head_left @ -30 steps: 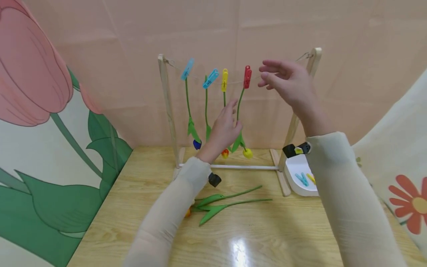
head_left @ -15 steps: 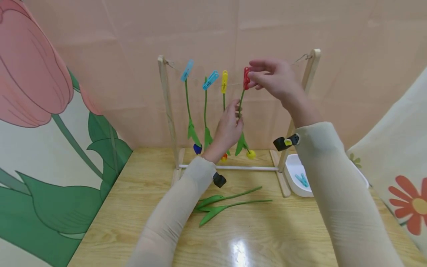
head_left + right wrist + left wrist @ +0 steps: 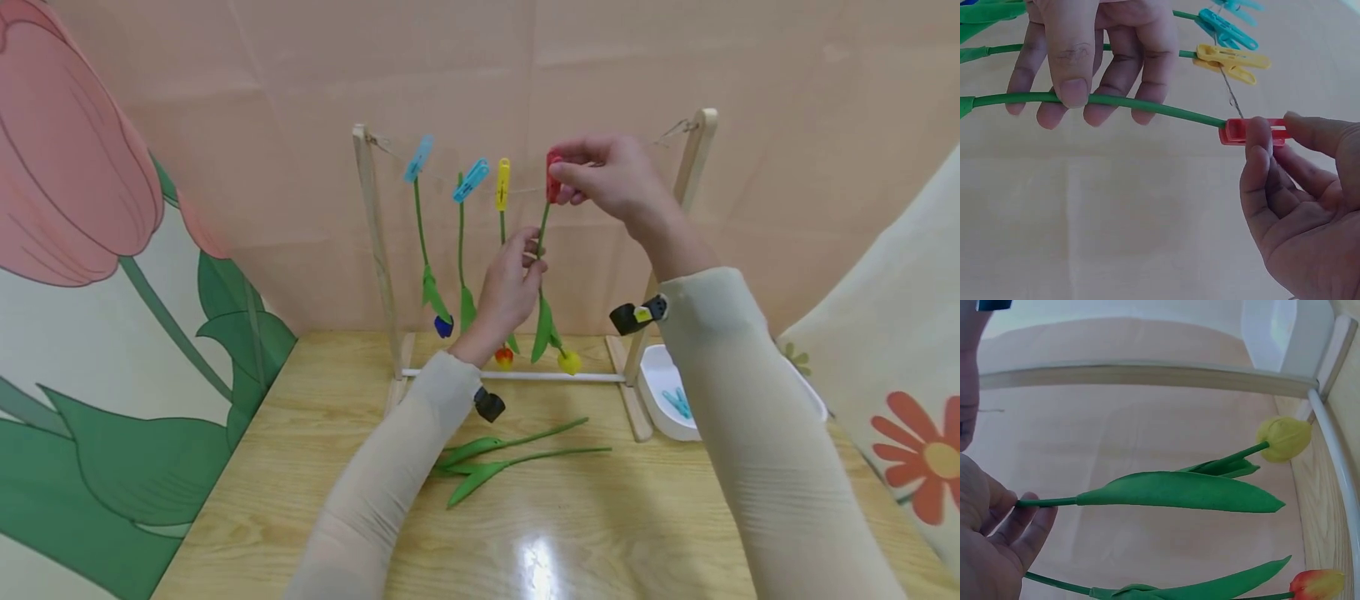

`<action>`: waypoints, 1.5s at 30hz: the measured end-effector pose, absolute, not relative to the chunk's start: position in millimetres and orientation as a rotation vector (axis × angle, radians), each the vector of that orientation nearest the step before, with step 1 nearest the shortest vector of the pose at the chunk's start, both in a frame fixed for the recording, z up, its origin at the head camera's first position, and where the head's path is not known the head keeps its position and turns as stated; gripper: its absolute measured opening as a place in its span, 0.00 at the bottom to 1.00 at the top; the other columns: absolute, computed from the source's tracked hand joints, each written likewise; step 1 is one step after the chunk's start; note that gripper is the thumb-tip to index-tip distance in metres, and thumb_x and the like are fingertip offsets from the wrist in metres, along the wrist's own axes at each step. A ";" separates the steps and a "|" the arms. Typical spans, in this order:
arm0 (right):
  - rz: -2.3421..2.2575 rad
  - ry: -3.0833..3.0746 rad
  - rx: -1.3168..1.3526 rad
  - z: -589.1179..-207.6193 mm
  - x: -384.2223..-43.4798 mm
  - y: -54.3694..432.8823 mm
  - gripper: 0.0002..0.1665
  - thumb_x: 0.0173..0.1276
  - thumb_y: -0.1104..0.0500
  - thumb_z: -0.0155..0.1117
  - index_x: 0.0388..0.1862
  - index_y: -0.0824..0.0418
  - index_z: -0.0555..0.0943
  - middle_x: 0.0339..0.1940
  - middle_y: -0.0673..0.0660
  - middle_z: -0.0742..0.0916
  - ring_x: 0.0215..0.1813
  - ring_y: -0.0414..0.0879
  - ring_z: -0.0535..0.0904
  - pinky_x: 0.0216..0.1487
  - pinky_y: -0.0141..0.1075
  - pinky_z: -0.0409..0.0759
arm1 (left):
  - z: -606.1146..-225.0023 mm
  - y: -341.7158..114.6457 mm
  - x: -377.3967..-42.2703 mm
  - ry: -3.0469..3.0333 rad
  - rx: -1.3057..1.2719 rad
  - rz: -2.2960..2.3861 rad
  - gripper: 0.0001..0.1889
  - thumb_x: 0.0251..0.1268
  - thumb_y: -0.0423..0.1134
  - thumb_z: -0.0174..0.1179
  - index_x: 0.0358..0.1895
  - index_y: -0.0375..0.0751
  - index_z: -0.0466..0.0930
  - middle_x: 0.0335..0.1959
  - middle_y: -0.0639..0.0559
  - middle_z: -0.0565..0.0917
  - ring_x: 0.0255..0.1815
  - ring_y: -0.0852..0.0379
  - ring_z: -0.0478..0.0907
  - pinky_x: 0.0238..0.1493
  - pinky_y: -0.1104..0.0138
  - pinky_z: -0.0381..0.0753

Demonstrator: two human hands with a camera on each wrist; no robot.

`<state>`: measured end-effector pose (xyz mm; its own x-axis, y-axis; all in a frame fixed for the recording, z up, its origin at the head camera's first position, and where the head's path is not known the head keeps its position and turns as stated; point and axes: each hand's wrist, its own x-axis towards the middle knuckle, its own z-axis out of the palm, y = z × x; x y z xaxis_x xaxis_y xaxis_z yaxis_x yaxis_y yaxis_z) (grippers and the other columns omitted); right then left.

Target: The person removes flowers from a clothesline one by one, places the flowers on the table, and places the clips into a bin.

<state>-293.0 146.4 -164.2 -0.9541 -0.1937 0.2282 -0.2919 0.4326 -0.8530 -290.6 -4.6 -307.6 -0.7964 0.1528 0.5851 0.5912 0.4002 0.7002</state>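
Observation:
A yellow artificial tulip (image 3: 1284,439) hangs head down from a red clothespin (image 3: 553,177) on a thin string. My right hand (image 3: 611,179) pinches that clothespin between thumb and fingers, as the right wrist view also shows. Lower down, my left hand (image 3: 512,279) pinches the tulip's green stem (image 3: 1113,100) between thumb and fingers. To the left, a yellow clothespin (image 3: 502,183) holds a red-and-yellow tulip (image 3: 1316,584). Two blue clothespins (image 3: 471,180) hold further stems, one ending in a dark blue bloom (image 3: 443,326).
The string spans two wooden posts (image 3: 696,158) joined low down by a white rod (image 3: 525,376). Two more tulips (image 3: 517,462) lie on the wooden table (image 3: 600,533), their blooms hidden by the left sleeve. A white tray (image 3: 660,408) with blue clothespins stands at the right.
My right hand has moved left and taken hold of the red clothespin. My left hand has closed on the stem, and the yellow bloom has swung slightly right and down.

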 end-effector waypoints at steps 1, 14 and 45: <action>1.572 -2.577 0.436 -164.2 -293.2 146.3 0.25 0.74 0.51 0.65 0.65 0.60 0.79 0.45 0.54 0.87 0.42 0.46 0.84 0.49 0.33 0.83 | -307.5 -5.5 -290.8 -2.229 -0.643 -1.375 0.20 0.74 0.27 0.56 0.66 0.35 0.69 0.51 0.41 0.81 0.48 0.53 0.83 0.48 0.72 0.83; 1.916 -2.292 0.312 -172.5 -292.8 146.7 0.15 0.65 0.53 0.73 0.47 0.57 0.84 0.38 0.52 0.85 0.30 0.45 0.72 0.32 0.29 0.75 | -304.3 -10.8 -290.3 -2.198 -0.661 -1.380 0.21 0.71 0.24 0.58 0.65 0.34 0.71 0.51 0.40 0.82 0.48 0.51 0.83 0.47 0.74 0.82; 1.996 -1.922 0.774 -202.3 -284.5 172.8 0.15 0.69 0.65 0.69 0.53 0.68 0.82 0.43 0.58 0.86 0.44 0.48 0.80 0.47 0.30 0.84 | -311.0 -35.8 -272.2 -2.261 -0.725 -1.266 0.26 0.70 0.25 0.59 0.70 0.40 0.71 0.51 0.46 0.81 0.46 0.54 0.81 0.42 0.73 0.83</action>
